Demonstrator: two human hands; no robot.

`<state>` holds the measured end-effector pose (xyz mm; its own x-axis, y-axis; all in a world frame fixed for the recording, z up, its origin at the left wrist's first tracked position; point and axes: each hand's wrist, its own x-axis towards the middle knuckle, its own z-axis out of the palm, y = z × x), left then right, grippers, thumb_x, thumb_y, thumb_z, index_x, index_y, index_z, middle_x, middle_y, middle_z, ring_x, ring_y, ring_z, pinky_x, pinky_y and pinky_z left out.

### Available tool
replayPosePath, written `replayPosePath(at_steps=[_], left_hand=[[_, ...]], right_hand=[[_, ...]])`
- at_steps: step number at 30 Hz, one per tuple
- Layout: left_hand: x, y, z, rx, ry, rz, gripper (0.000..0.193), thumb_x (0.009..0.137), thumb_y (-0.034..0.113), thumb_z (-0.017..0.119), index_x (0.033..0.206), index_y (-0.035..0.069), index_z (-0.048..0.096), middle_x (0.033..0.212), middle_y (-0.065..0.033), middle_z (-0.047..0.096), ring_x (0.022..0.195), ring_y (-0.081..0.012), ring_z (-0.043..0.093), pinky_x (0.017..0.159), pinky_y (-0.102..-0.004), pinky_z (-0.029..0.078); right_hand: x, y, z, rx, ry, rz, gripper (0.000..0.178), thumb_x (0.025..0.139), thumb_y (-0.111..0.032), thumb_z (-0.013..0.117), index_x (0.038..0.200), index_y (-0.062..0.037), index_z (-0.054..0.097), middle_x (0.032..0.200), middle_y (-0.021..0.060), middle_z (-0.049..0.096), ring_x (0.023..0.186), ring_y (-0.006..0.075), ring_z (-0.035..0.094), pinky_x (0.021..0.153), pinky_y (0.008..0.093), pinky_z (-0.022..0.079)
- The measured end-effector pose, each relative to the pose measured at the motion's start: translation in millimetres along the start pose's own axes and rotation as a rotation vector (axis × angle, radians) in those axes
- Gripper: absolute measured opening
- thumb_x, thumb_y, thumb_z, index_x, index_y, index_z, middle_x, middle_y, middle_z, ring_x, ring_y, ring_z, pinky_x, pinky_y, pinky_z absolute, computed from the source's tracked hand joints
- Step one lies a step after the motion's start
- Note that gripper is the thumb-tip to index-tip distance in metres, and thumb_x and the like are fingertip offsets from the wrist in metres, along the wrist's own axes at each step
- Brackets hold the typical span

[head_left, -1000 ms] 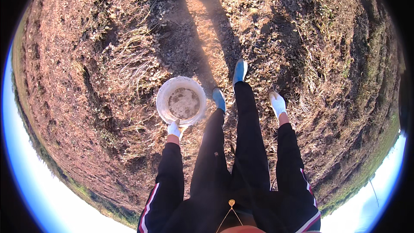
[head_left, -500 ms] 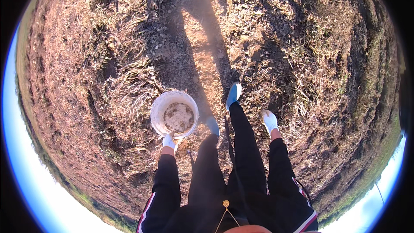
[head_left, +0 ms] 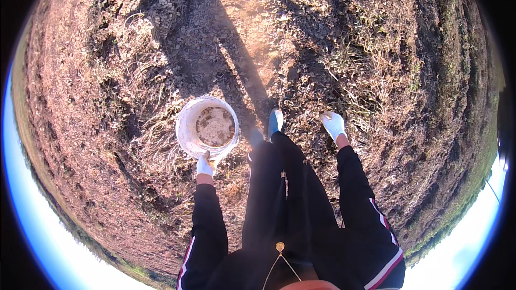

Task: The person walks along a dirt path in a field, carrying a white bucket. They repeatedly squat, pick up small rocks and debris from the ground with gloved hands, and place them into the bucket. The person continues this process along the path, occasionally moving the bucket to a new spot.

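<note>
A white bucket (head_left: 185, 129) hangs at my left side, its open top facing up. Brown dirt or bits stain its bottom, and I see no heap of anything inside. My left hand (head_left: 205, 165), in a white glove, grips the near rim, with the thumb over the edge. Out to the right, my right hand (head_left: 333, 124) swings free of the bucket in a matching white glove with brownish fingertips. Its fingers are curled together, and nothing shows in them.
Dry field soil (head_left: 258, 37) with leaf litter surrounds me. Clumps of pale dry stalks (head_left: 148, 75) lie left of the bucket, and more dry plants (head_left: 355, 70) stand to the right. A blue shoe (head_left: 276, 121) is ahead of my legs.
I have stepped along the ground, and the shadows and plants have shifted in view. The bucket and both hands now sit a little higher in the picture, the bucket further left.
</note>
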<state>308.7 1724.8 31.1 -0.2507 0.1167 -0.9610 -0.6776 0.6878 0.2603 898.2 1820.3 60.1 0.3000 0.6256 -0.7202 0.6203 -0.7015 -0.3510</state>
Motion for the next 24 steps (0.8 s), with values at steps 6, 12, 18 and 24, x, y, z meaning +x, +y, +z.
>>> replayPosePath(at_steps=[6, 12, 18, 24], left_hand=[[3.7, 32.0, 66.3, -0.015, 0.034, 0.047, 0.022, 0.102, 0.01, 0.056, 0.122, 0.0, 0.057, 0.112, -0.0155, 0.068, 0.096, -0.0311, 0.068, 0.085, -0.0449, 0.061], [37.3, 63.8, 114.9, 0.025, 0.052, 0.011, 0.024, 0.102, 0.01, 0.055, 0.123, -0.002, 0.055, 0.113, -0.0167, 0.067, 0.096, -0.0318, 0.068, 0.087, -0.0474, 0.061], [86.1, 94.8, 150.0, 0.035, 0.151, -0.114, 0.021, 0.102, 0.012, 0.057, 0.122, 0.004, 0.057, 0.107, -0.0147, 0.069, 0.087, -0.0319, 0.07, 0.069, -0.0452, 0.065], [60.3, 143.8, 226.3, 0.069, 0.117, 0.009, 0.027, 0.101, 0.005, 0.055, 0.127, -0.002, 0.055, 0.115, -0.017, 0.068, 0.1, -0.036, 0.069, 0.088, -0.0548, 0.062]], right_hand=[[11.9, -31.9, -28.1, -0.064, 0.047, 0.116, 0.038, 0.077, -0.031, 0.079, 0.102, -0.0044, 0.069, 0.101, 0.0203, 0.073, 0.096, 0.036, 0.071, 0.086, 0.0424, 0.055], [88.9, -40.0, -34.0, 0.139, 0.218, 0.057, 0.031, 0.094, -0.03, 0.065, 0.106, -0.003, 0.072, 0.096, 0.0201, 0.074, 0.092, 0.0363, 0.072, 0.083, 0.0426, 0.054], [198.4, -70.0, -60.0, 0.186, 0.034, 0.186, 0.041, 0.096, -0.04, 0.06, 0.111, -0.0049, 0.073, 0.103, 0.0234, 0.073, 0.098, 0.0399, 0.07, 0.087, 0.0455, 0.053], [267.7, -154.7, -98.0, -0.08, -0.003, 0.144, 0.042, 0.098, -0.038, 0.059, 0.128, -0.0099, 0.069, 0.119, 0.0172, 0.073, 0.112, 0.0332, 0.069, 0.097, 0.038, 0.052]])
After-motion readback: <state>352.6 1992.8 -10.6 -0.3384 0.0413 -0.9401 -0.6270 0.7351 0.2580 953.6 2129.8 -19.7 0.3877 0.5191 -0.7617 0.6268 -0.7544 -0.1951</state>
